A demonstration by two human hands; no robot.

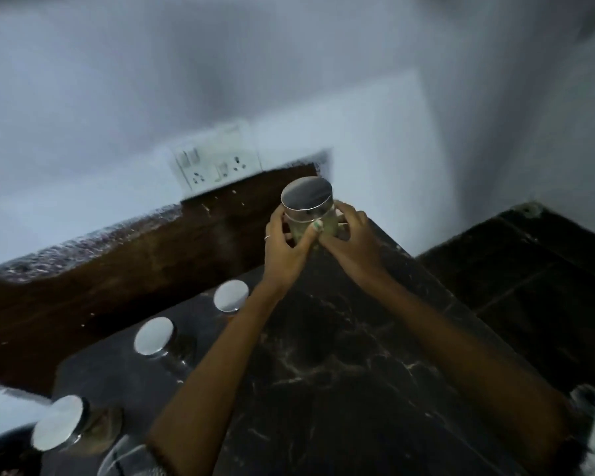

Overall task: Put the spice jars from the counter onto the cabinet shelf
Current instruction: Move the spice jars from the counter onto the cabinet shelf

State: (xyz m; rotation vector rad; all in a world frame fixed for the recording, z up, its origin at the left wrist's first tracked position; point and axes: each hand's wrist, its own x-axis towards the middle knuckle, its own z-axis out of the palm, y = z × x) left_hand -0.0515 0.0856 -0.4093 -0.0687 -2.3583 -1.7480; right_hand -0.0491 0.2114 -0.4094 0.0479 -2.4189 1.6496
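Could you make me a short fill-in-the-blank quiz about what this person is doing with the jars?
1. The jar is held with ____ hands.
2. The lids of the jars on the counter are ____ in colour.
3. On the wall behind the jar sits a white ____ panel.
Missing words: both; silver; socket.

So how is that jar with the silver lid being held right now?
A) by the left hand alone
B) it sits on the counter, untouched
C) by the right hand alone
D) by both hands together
D: the left hand and the right hand both curl round the jar, one on each side, holding it up above the dark counter.
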